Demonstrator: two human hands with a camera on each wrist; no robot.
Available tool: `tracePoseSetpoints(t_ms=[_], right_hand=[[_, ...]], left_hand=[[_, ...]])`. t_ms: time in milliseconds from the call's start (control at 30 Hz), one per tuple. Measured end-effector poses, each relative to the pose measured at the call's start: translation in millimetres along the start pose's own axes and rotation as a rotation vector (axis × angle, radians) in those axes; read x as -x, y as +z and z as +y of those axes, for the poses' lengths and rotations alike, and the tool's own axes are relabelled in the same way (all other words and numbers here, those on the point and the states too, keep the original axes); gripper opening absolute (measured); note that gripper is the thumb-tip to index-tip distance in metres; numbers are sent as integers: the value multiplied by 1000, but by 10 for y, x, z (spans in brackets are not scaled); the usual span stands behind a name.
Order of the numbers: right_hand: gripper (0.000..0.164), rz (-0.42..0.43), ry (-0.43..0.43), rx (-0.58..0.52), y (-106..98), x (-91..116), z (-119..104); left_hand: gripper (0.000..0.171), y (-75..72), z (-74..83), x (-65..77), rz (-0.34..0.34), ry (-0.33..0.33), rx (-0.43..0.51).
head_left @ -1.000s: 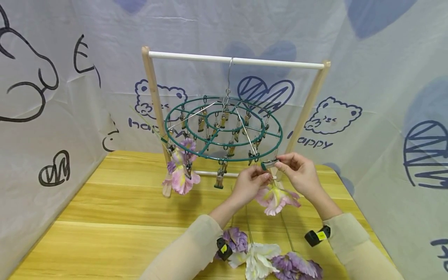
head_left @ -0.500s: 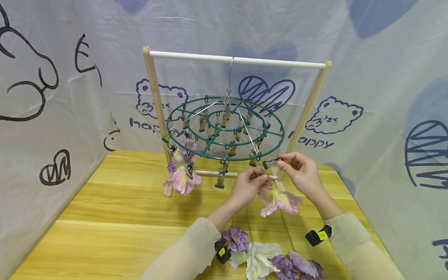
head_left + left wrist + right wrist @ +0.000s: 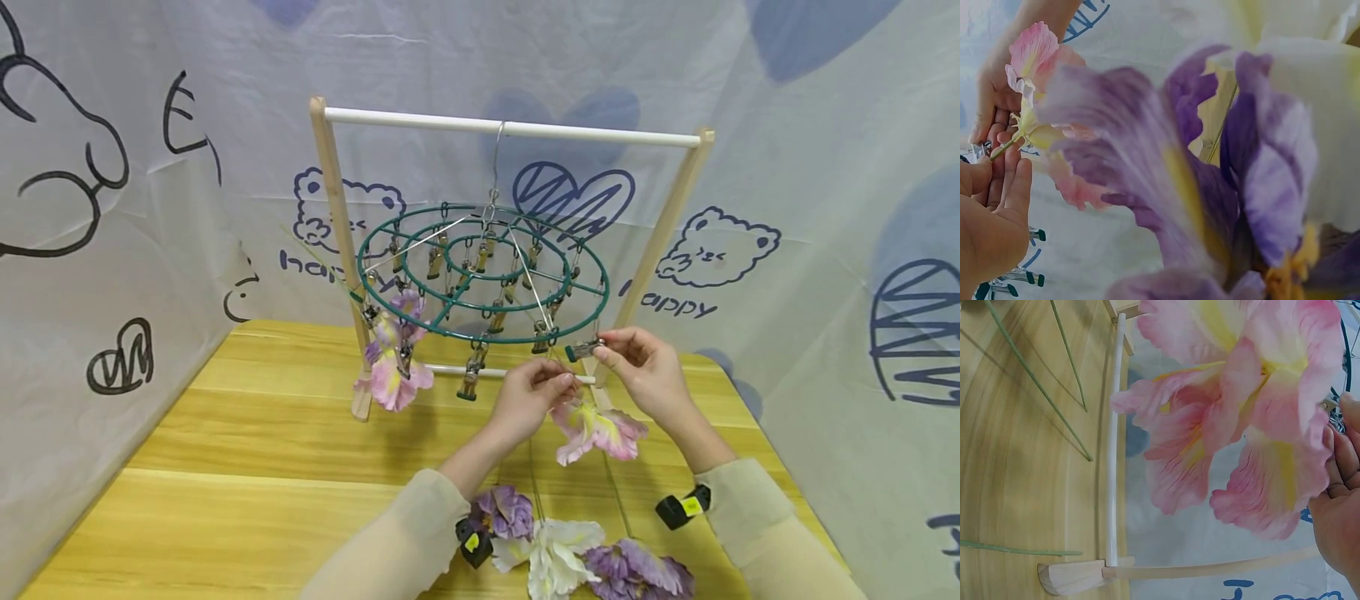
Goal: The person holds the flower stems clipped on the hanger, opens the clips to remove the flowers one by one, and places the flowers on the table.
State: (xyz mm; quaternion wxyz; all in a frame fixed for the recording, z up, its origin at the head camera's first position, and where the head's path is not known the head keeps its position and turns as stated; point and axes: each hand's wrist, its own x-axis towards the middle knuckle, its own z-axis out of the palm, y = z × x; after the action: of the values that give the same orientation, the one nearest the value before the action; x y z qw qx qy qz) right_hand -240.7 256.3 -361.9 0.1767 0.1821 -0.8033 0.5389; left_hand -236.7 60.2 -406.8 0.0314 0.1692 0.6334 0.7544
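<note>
My left hand (image 3: 528, 396) pinches the thin stem (image 3: 1002, 149) of a pink artificial flower (image 3: 600, 432) close below its bloom. The bloom droops to the right of these fingers. My right hand (image 3: 651, 375) pinches a metal clip (image 3: 583, 350) with green tips, just above and right of the left fingertips. That clip hangs from the edge of a round green hanger (image 3: 517, 341). In the right wrist view, pink petals (image 3: 1194, 450) cover part of the clip and fingertips.
The hanger's hook (image 3: 497, 154) hangs on the white bar (image 3: 405, 121) of a wooden stand. Several other clips (image 3: 470, 379) dangle below. A pink and purple flower (image 3: 393, 383) hangs at left. Purple (image 3: 637, 571) and white flowers (image 3: 558, 558) lie at the table's front.
The clip in my right fingers has shifted slightly right, away from my left fingertips. The hanger's front clip sways a little. Both hands keep their pinch.
</note>
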Motion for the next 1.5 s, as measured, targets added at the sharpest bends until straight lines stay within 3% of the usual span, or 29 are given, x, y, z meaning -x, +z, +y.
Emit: tracePoseSetpoints(t_ms=[367, 667, 900, 1300, 1500], right_hand=[[23, 15, 14, 6, 2, 3, 27], [26, 27, 57, 11, -3, 8, 25], [26, 34, 57, 0, -3, 13, 31], [27, 41, 85, 10, -2, 21, 25], [29, 49, 97, 28, -17, 28, 61]], left_hand=[[14, -52, -13, 66, -6, 0, 7], [16, -146, 33, 115, -13, -51, -1], [17, -234, 68, 127, -44, -32, 10], [20, -469, 154, 211, -117, -132, -20], [19, -580, 200, 254, -112, -65, -77]])
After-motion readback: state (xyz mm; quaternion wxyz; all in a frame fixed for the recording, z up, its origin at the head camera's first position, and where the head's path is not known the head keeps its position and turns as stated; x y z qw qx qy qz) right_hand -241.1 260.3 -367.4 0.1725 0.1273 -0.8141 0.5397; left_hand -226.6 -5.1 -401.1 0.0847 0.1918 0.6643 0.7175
